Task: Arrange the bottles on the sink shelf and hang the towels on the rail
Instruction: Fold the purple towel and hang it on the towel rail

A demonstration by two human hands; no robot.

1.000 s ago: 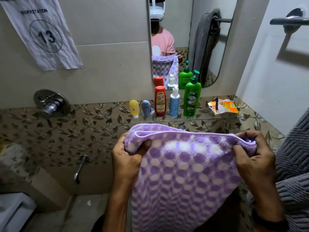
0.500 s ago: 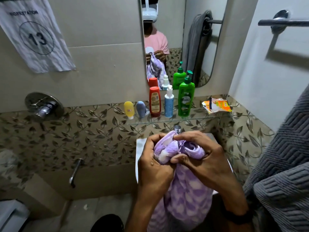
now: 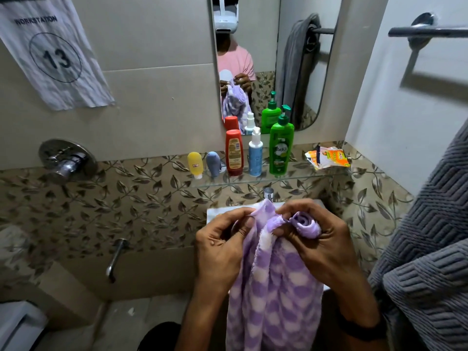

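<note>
A purple-and-white checked towel [image 3: 273,295] hangs bunched in front of me, over the sink. My left hand [image 3: 220,249] pinches its top edge and my right hand [image 3: 316,239] grips the gathered top beside it. On the glass shelf [image 3: 298,176] stand a yellow tube [image 3: 195,164], a grey-blue tube [image 3: 213,163], a red bottle [image 3: 234,152], a white-and-blue spray bottle [image 3: 255,154] and a green pump bottle [image 3: 281,145]. A grey towel [image 3: 428,249] hangs at the right below the chrome rail [image 3: 428,31].
Orange sachets [image 3: 329,157] lie at the shelf's right end. A mirror [image 3: 268,59] hangs above the shelf. A sink tap [image 3: 269,194] pokes up behind my hands. A wall mixer valve [image 3: 67,160] and a spout [image 3: 115,259] are at the left, under a paper sign [image 3: 53,54].
The towel was spread wide between my hands a second ago. My hands have come together and gathered its top edge into a bunch in front of the sink.
</note>
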